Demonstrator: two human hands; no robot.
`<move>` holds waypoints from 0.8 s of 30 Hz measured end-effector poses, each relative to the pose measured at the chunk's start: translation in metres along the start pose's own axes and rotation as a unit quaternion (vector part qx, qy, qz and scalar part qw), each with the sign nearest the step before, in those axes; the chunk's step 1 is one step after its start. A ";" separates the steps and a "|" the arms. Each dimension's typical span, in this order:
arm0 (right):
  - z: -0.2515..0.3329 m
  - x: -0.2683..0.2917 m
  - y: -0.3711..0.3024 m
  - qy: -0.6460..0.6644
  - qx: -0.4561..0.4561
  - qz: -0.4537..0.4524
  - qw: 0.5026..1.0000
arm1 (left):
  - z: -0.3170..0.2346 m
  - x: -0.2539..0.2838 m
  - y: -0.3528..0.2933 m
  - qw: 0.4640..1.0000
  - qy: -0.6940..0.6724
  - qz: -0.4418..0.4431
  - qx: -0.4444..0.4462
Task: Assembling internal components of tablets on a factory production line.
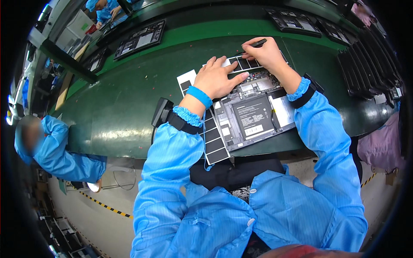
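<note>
An opened laptop base (258, 112) lies in front of me, its black battery (251, 116) and circuit board exposed. White sheets with rows of black rectangular stickers border it, one sticker sheet (215, 148) along its left side, another along its far edge. My left hand (215, 79) rests with spread fingers on the far sheet, its thumb over the laptop's far-left part. Pinched in my right hand (267, 55) is a slim black pen-like tool (259, 43), held above the far sheet's right part; its tip is hidden.
More opened laptop bases (142, 39) sit on the green line beyond the table (120, 103). A rack of dark panels (365, 64) stands at the right. A person in blue (64, 146) sits at the left; another works at the far left. A dark post (64, 58) rises there too.
</note>
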State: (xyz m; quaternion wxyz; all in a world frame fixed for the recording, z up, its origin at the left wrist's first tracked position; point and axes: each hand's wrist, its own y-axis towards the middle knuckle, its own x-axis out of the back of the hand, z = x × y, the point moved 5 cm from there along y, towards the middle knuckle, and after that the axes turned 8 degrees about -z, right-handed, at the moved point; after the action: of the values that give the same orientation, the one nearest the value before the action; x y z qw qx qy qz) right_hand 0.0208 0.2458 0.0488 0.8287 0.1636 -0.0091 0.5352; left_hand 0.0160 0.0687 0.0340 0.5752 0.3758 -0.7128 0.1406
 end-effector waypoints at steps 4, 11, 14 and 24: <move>-0.001 0.005 0.003 0.024 -0.022 -0.005 0.999 | 0.003 -0.002 0.002 1.000 0.002 0.009 0.011; -0.009 0.004 0.005 -0.079 -0.031 -0.013 0.996 | 0.006 -0.007 0.004 1.000 -0.020 0.010 0.001; -0.008 0.002 0.004 -0.083 -0.027 -0.010 0.996 | 0.007 -0.005 0.003 1.000 -0.018 0.006 0.004; -0.005 0.000 0.001 -0.042 0.013 0.018 0.999 | -0.001 -0.001 0.000 1.000 0.010 0.009 -0.001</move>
State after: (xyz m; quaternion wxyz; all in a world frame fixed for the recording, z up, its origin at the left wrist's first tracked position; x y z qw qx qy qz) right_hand 0.0195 0.2474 0.0446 0.8157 0.1961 -0.0398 0.5427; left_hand 0.0165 0.0696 0.0334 0.5813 0.3671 -0.7108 0.1487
